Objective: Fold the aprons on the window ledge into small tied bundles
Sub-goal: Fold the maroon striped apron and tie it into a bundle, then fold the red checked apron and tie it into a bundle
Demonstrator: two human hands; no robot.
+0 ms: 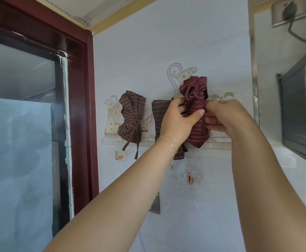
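Background: white tiled wall (pixel 166 42) with jug decals, dark red window frame (pixel 89 106) on the left side of my feed, socket plate (pixel 289 12) with a cable top right.
Maroon bundle: striped maroon apron bundle (pixel 196 113) was up against the wall, upright, held between both hands, strings crossing its middle.
Left hand: left hand (pixel 178 120) was clamped on the bundle's left side, thumb across the front, fingers curled behind; thin bracelet (pixel 168 140) on the wrist.
Right hand: right hand (pixel 225 116) was closed on the bundle's right edge, fingertips pinching fabric or string there; I couldn't tell which.
Brown tied bundle: brown striped bundle (pixel 130 118) hung on the wall well left of the hands, cinched at its waist by a knot, tie ends dangling below.
Second brown apron: folded brown striped apron (pixel 160 117) sat just behind the left hand, partly hidden by hand and wrist; I couldn't tell how it was fixed.
Hooks: one copper hook (pixel 118 156) below the tied bundle, another copper hook (pixel 189 178) lower down under the maroon bundle, both bare.
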